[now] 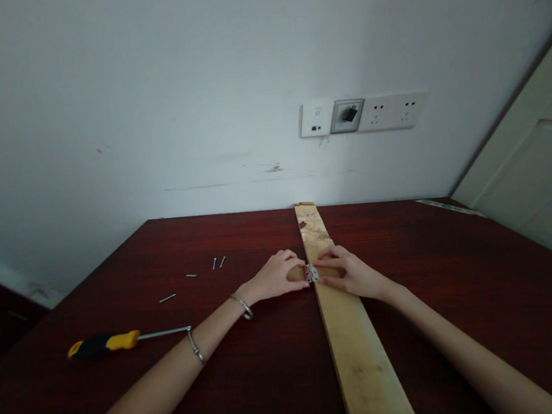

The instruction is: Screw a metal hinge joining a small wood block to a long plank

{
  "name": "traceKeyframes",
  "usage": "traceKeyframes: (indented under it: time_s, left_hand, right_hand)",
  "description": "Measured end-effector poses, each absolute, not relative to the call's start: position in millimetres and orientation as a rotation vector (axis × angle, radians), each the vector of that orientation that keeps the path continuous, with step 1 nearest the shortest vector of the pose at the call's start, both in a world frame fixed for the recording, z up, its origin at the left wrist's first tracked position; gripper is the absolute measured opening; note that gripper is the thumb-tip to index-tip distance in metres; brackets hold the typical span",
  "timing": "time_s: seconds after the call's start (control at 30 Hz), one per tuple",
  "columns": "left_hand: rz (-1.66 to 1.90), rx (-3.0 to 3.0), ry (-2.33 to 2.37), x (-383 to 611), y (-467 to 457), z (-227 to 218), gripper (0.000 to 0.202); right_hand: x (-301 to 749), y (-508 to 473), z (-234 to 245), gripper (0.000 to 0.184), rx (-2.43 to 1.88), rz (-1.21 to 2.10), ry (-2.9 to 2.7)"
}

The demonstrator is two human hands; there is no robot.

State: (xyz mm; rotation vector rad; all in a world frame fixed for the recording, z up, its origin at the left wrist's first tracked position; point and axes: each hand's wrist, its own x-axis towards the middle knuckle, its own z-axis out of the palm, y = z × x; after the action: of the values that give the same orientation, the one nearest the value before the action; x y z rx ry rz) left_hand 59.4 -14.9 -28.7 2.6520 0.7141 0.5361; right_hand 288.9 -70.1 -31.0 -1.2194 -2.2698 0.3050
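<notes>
A small metal hinge (312,273) lies at the left edge of a long wooden plank (362,361), partway along its length. My left hand (275,276) grips the hinge's left side between thumb and fingers. From the other side, my right hand (355,272) pinches the right leaf, its fingers resting over the plank. A yellow and black screwdriver (118,341) lies to the left, its shaft tip beside my left forearm. Several loose screws (167,298) are scattered on the dark red tabletop (262,371) beyond it.
The plank's far end reaches the white wall (198,110) behind the table. Wall sockets (391,112) with a black plug (349,114) are above. A thin, flat strip (452,207) lies at the back right, near a pale panelled door (540,162).
</notes>
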Motion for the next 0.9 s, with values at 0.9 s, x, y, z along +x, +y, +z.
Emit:
traceKeyframes:
  time_s: [0.9]
  left_hand:
    - [0.528, 2.672, 0.712, 60.6, -15.4, -29.3, 0.04]
  right_hand:
    - [290.0, -70.0, -31.0, 0.031, -1.215, 0.319, -2.275]
